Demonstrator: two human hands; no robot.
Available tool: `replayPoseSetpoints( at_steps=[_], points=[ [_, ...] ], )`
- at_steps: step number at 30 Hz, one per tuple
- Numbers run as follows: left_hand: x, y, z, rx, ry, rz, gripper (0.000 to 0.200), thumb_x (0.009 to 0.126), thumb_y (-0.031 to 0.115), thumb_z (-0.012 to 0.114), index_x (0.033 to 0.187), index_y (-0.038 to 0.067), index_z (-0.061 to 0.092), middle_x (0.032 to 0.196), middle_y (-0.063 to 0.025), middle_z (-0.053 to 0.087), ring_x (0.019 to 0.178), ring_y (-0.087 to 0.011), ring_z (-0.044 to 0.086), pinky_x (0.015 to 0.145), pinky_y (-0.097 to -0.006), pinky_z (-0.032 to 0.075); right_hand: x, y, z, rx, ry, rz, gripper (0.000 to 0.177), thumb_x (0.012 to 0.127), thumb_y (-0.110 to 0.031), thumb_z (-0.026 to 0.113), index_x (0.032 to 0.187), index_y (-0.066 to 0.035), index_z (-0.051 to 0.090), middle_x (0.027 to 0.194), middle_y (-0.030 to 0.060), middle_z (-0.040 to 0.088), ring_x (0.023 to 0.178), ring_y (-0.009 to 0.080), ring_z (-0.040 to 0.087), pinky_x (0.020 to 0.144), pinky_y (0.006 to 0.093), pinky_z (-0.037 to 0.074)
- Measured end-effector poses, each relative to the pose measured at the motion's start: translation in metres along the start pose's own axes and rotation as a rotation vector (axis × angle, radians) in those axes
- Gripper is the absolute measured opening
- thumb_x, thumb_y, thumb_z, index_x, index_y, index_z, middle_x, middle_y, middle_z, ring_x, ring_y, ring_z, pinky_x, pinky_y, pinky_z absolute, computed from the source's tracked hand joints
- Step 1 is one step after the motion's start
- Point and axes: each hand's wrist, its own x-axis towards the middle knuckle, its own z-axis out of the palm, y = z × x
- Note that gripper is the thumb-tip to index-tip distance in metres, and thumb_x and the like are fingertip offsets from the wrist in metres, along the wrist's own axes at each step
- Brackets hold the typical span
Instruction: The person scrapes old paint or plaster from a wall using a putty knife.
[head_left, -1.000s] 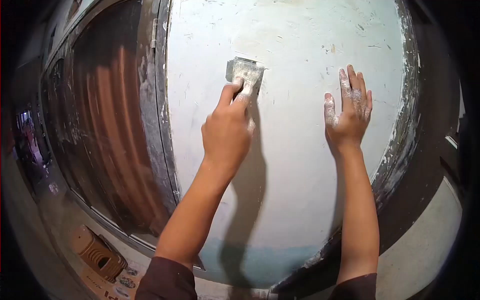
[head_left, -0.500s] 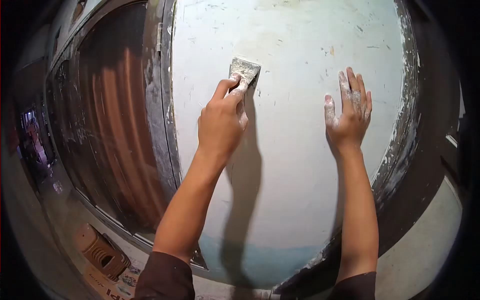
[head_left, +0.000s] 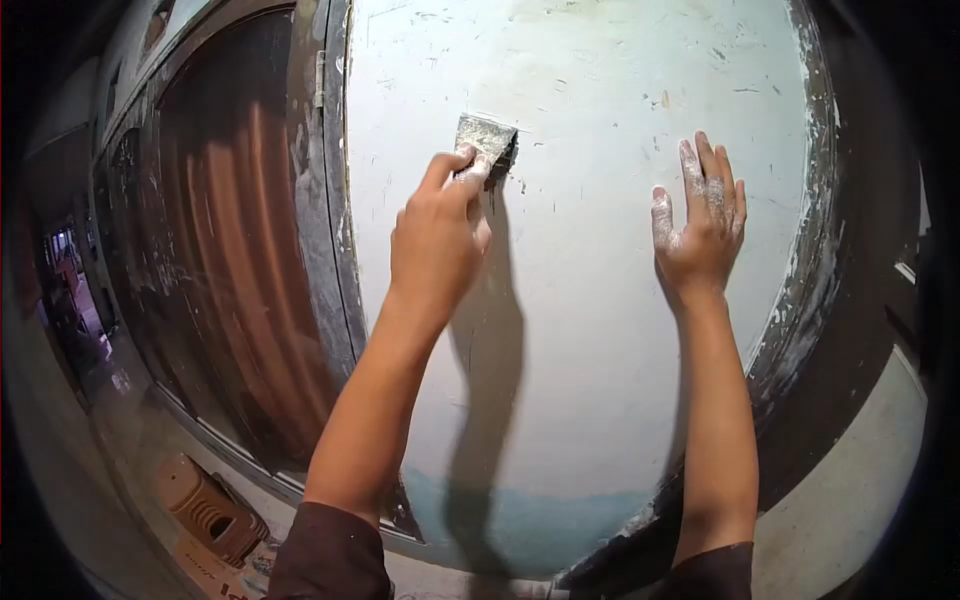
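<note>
Holding one scraper [head_left: 484,134] up at a pale, nicked panel [head_left: 600,350]: left hand [head_left: 435,225], grip narrow around it; can't tell if the blade touches. Right hand [head_left: 702,235]: grip wide, fingers spread on the panel, nothing in it. Two hands, both powdered white. Panel turns blue-green low down, worn dark frame [head_left: 328,240] beside it. Dim room, one brown curtain [head_left: 240,250] at left, one ribbed brown plastic item [head_left: 208,508] lower left.

Dark brown sleeves [head_left: 332,552], bare forearms [head_left: 366,430], fingers [head_left: 714,190] dusted white
</note>
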Motion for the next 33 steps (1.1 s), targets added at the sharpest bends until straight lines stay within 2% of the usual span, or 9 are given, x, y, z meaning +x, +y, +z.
replayPoseSetpoints(
  at_steps=[6, 7, 9, 13, 19, 21, 22, 29, 33],
  points=[
    [-0.020, -0.006, 0.010, -0.009, 0.004, -0.039, 0.034, 0.091, -0.009, 0.062, 0.123, -0.001, 0.073, 0.130, -0.0153, 0.067, 0.107, -0.0368, 0.072, 0.091, -0.0429, 0.058, 0.001, 0.000, 0.002, 0.002, 0.024, -0.008, 0.058, 0.097, -0.033, 0.065, 0.152, -0.016, 0.056, 0.164, -0.0006, 0.046, 0.156, 0.0230, 0.035, 0.129, 0.0496, 0.021],
    [-0.014, -0.004, 0.014, -0.010, 0.115, 0.070, 0.036, 0.090, -0.010, 0.061, 0.123, -0.001, 0.073, 0.130, -0.0161, 0.066, 0.106, -0.0389, 0.071, 0.091, -0.0442, 0.057, 0.000, 0.000, 0.003, -0.002, 0.025, 0.003, 0.058, 0.097, -0.033, 0.065, 0.152, -0.016, 0.056, 0.164, -0.0006, 0.046, 0.156, 0.0230, 0.035, 0.129, 0.0496, 0.021],
    [0.000, -0.001, 0.016, 0.020, 0.103, 0.025, 0.026, 0.085, -0.001, 0.067, 0.110, 0.001, 0.072, 0.136, -0.0096, 0.063, 0.092, -0.0409, 0.072, 0.079, -0.0509, 0.059, 0.001, 0.000, 0.003, -0.008, 0.038, -0.015, 0.058, 0.097, -0.033, 0.065, 0.152, -0.016, 0.056, 0.164, -0.0004, 0.046, 0.155, 0.0231, 0.035, 0.129, 0.0494, 0.022],
    [-0.027, 0.002, 0.018, -0.003, 0.053, -0.003, 0.022, 0.085, -0.001, 0.067, 0.106, 0.000, 0.072, 0.135, -0.0096, 0.063, 0.089, -0.0418, 0.072, 0.078, -0.0518, 0.059, 0.000, 0.004, 0.004, -0.016, 0.012, -0.015, 0.058, 0.097, -0.032, 0.065, 0.152, -0.017, 0.056, 0.164, -0.0007, 0.046, 0.155, 0.0231, 0.035, 0.129, 0.0495, 0.021],
    [-0.011, 0.010, 0.016, 0.019, 0.094, 0.017, 0.022, 0.090, 0.000, 0.063, 0.110, 0.001, 0.071, 0.137, -0.0104, 0.063, 0.090, -0.0424, 0.071, 0.078, -0.0525, 0.059, 0.002, 0.003, 0.002, 0.003, 0.023, -0.016, 0.058, 0.096, -0.033, 0.066, 0.151, -0.016, 0.056, 0.165, -0.0012, 0.045, 0.156, 0.0234, 0.034, 0.129, 0.0498, 0.022],
    [-0.021, 0.019, 0.007, 0.068, -0.002, -0.022, 0.020, 0.090, 0.000, 0.063, 0.109, 0.001, 0.070, 0.137, -0.0106, 0.062, 0.090, -0.0427, 0.072, 0.078, -0.0529, 0.059, 0.000, 0.004, 0.003, 0.016, 0.011, -0.018, 0.058, 0.096, -0.033, 0.066, 0.151, -0.015, 0.056, 0.165, -0.0009, 0.045, 0.155, 0.0237, 0.034, 0.129, 0.0499, 0.022],
    [-0.029, 0.021, 0.007, 0.095, -0.047, -0.087, 0.037, 0.090, -0.004, 0.064, 0.126, 0.003, 0.071, 0.135, -0.0110, 0.065, 0.103, -0.0405, 0.070, 0.086, -0.0474, 0.057, 0.000, 0.001, 0.000, 0.019, 0.012, -0.009, 0.058, 0.097, -0.033, 0.066, 0.151, -0.015, 0.057, 0.165, -0.0010, 0.045, 0.155, 0.0238, 0.035, 0.129, 0.0500, 0.022],
    [-0.009, 0.025, 0.012, 0.136, 0.015, -0.061, 0.033, 0.091, -0.003, 0.064, 0.122, 0.002, 0.072, 0.134, -0.0098, 0.066, 0.102, -0.0393, 0.071, 0.083, -0.0485, 0.057, 0.000, 0.004, 0.003, 0.007, 0.036, -0.020, 0.055, 0.097, -0.033, 0.066, 0.149, -0.016, 0.059, 0.163, -0.0016, 0.047, 0.154, 0.0229, 0.037, 0.129, 0.0491, 0.022],
    [-0.039, 0.021, 0.016, 0.118, -0.044, -0.109, 0.033, 0.091, -0.006, 0.063, 0.121, 0.002, 0.073, 0.133, -0.0117, 0.066, 0.102, -0.0386, 0.071, 0.083, -0.0462, 0.058, 0.000, 0.006, 0.006, 0.024, 0.060, -0.029, 0.054, 0.097, -0.033, 0.066, 0.148, -0.016, 0.060, 0.162, -0.0015, 0.048, 0.153, 0.0230, 0.038, 0.128, 0.0486, 0.024]
  ],
)
